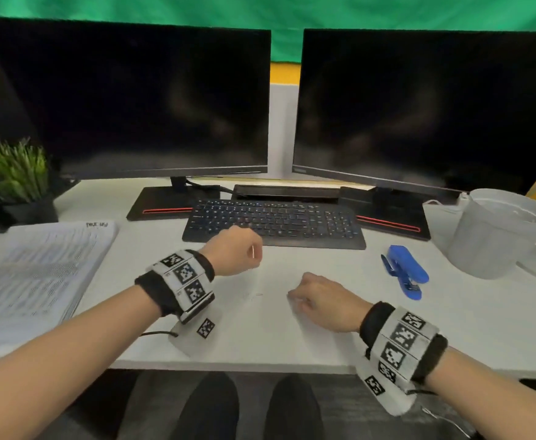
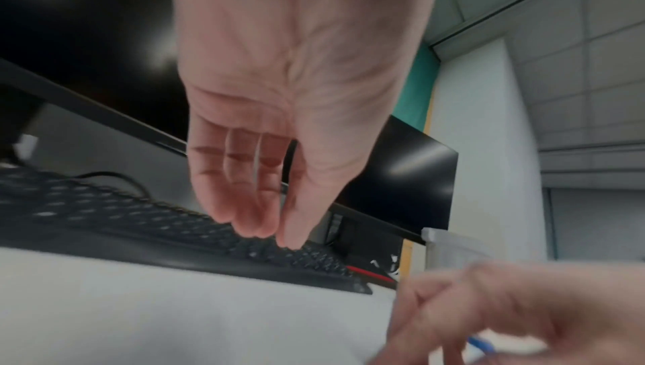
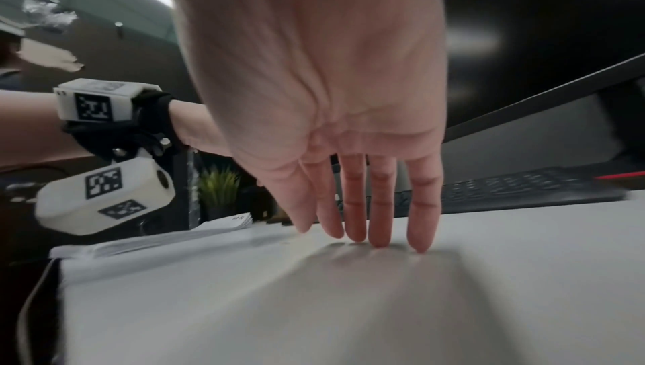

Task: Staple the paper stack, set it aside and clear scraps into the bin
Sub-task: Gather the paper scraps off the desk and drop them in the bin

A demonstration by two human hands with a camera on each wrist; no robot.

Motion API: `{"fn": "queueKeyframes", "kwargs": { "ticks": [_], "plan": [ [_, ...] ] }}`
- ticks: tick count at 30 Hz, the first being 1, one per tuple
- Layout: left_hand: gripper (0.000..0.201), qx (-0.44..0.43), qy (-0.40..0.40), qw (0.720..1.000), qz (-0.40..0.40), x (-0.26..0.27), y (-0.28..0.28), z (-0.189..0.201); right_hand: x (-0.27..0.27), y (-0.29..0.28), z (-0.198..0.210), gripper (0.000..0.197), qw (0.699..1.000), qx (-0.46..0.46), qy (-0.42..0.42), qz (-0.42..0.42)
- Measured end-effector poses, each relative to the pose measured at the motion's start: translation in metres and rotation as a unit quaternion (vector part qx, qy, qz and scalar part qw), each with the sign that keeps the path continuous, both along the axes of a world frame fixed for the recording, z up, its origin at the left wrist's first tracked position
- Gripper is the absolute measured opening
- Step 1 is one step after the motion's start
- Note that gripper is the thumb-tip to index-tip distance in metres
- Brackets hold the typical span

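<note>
Clearing scraps looks like the step in hand, since the paper stack (image 1: 34, 274) already lies set aside at the far left of the counter (image 1: 292, 341), just near a potted plant (image 1: 11, 173). It is a thick pile of white printed sheets, squared up, with a small handwritten mark at its far right corner; whether a staple is in it cannot be told from these views.

Moving right, the left hand (image 1: 233, 250) hovers above the counter just near the keyboard (image 1: 273, 223). Its fingers (image 2: 244, 205) hang down bunched against the thumb as if pinching, and a thin pale sliver shows at the hand in the head view, but what it holds, if anything, cannot be told. A few faint specks lie on the counter between the hands; they may be scraps or loose staples.

The right hand (image 1: 323, 301) is released, its straight fingers (image 3: 380, 205) touching the counter with the tips. To do this well, it should sweep those tips flat across the surface, gathering the small bits into one spot before pinching them, as such tiny pieces will slip away easily.

Further right lies the blue stapler (image 1: 404, 269), untouched on its side, and at the far right stands the white bin (image 1: 495, 236), within easy reach for dropping the gathered bits.
</note>
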State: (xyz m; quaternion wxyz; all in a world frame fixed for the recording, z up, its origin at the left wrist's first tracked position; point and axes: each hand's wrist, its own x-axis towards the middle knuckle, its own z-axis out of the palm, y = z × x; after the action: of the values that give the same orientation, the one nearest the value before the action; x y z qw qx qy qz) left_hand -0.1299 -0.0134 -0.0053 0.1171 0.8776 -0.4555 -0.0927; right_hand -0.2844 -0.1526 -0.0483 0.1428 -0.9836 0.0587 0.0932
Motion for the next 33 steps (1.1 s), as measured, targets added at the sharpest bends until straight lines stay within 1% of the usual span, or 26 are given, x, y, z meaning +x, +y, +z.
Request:
{"fn": "queueKeyframes", "kwargs": {
  "ticks": [2,5,7,10,12,14,17,20,24,26,29,31,33],
  "plan": [
    [0.011,0.027,0.006,0.999,0.025,0.003,0.024,-0.014,0.019,0.016,-0.002,0.028,1.0,-0.022,0.006,0.019],
    [0.005,0.05,0.001,0.998,0.036,0.005,0.042,-0.028,0.043,0.035,-0.003,0.027,0.999,-0.023,0.004,0.039],
    [0.006,0.051,0.003,0.998,0.038,0.005,0.047,-0.033,0.055,0.04,-0.002,0.028,0.999,-0.002,-0.017,0.03],
    [0.007,0.04,0.018,0.998,0.044,0.006,0.05,-0.036,0.063,0.037,-0.001,0.033,0.999,0.021,-0.042,-0.009],
    [0.008,0.038,0.029,0.998,0.043,0.006,0.05,-0.037,0.066,0.039,-0.003,0.037,0.999,0.01,-0.037,0.008],
    [0.01,0.032,0.039,0.998,0.042,0.005,0.049,-0.038,0.068,0.044,-0.004,0.034,0.999,0.005,-0.041,0.032],
    [0.011,0.018,0.035,0.998,0.046,0.004,0.047,-0.039,0.071,0.048,-0.002,0.024,0.998,0.005,-0.056,0.04],
    [0.011,0.004,0.034,0.998,0.052,0.006,0.048,-0.038,0.073,0.05,0.0,0.022,0.996,-0.022,-0.059,0.06],
    [0.015,-0.002,0.033,0.998,0.057,0.006,0.052,-0.039,0.072,0.055,-0.002,0.024,0.99,-0.103,-0.04,0.092],
    [0.015,0.004,0.033,0.998,0.057,0.006,0.053,-0.041,0.07,0.059,-0.004,0.025,0.983,-0.153,-0.036,0.099],
    [0.014,0.012,0.031,0.998,0.055,0.003,0.053,-0.044,0.065,0.065,-0.006,0.028,0.978,-0.185,-0.02,0.095],
    [0.013,0.011,0.042,0.998,0.052,-0.002,0.052,-0.046,0.065,0.062,-0.003,0.028,0.984,-0.158,-0.003,0.077],
    [0.014,0.004,0.052,0.998,0.041,-0.006,0.05,-0.048,0.067,0.05,0.004,0.025,0.996,-0.076,-0.005,0.042]
  ]
}}
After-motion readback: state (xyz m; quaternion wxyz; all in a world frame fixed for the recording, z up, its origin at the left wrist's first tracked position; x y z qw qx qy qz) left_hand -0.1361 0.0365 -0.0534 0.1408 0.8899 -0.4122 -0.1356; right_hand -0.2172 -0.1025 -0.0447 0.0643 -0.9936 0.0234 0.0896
